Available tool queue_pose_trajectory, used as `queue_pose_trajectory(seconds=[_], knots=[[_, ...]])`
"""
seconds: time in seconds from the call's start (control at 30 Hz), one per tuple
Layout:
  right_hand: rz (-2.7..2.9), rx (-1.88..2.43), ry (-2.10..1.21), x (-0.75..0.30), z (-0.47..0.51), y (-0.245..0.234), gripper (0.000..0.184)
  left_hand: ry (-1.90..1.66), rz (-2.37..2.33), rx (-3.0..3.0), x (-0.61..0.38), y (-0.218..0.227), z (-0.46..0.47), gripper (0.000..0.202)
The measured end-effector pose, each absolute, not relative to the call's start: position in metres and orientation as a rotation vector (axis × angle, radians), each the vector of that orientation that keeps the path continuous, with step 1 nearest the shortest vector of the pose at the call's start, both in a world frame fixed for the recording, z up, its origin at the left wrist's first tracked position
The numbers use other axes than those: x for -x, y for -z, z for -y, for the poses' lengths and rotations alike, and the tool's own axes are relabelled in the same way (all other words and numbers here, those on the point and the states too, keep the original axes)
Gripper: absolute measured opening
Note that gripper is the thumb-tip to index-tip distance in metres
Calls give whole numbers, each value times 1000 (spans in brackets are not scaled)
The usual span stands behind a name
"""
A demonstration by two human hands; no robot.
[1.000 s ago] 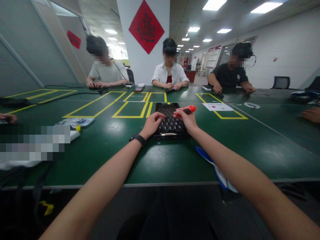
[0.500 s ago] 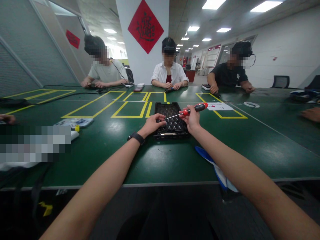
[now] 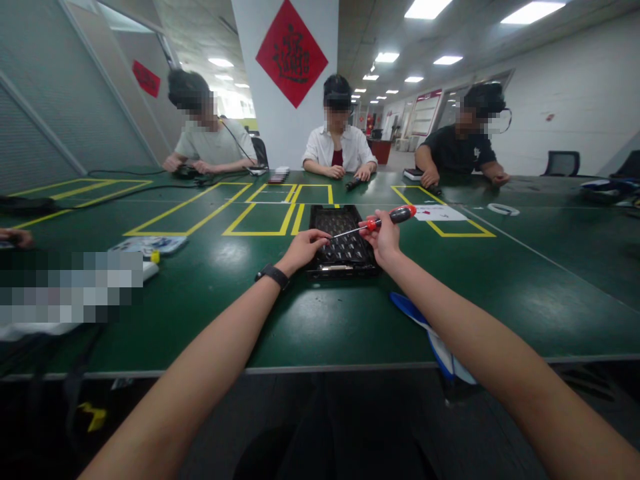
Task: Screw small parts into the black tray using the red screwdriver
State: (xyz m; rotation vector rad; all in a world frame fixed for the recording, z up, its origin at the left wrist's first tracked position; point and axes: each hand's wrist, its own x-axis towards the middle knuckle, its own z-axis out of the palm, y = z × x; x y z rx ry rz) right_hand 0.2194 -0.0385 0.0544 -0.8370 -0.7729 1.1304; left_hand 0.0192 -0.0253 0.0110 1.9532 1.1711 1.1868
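Note:
My right hand (image 3: 384, 241) is closed around a screwdriver (image 3: 401, 214) with a red and black handle. Its long metal shaft points left and slightly down. The fingers of my left hand (image 3: 306, 249) are pinched together at the shaft's tip, and whatever is between them is too small to make out. Under both hands a black case (image 3: 341, 267), rectangular with rows of small shiny slots or bumps inside, lies on the green table (image 3: 320, 320). The screwdriver's tip hovers over the left part of this case, apart from its floor as far as I can tell.
A blue and white item (image 3: 425, 320) lies by my right forearm. A printed sheet (image 3: 440, 213) and a white ring (image 3: 503, 209) are farther right. Left are a flat patterned box (image 3: 147, 245) and a black cable (image 3: 125, 195). Several people sit around the table.
My left fingers have drawn closer together at the screwdriver's tip. My right hand and the case have stayed put. Across the table, a person's hands have moved apart around a dark object.

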Motion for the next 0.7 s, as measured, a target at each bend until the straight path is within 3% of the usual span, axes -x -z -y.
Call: queue_pose_trajectory(seconds=[0.33,0.7], knots=[[871,838,-1091,-216,39,-53,16,-1206,-1155,-2016,-19,-14,28,21],[812,834,-1172,-221,37,-54,17,-1041,-1083,-1999,-16,-17,29,31]])
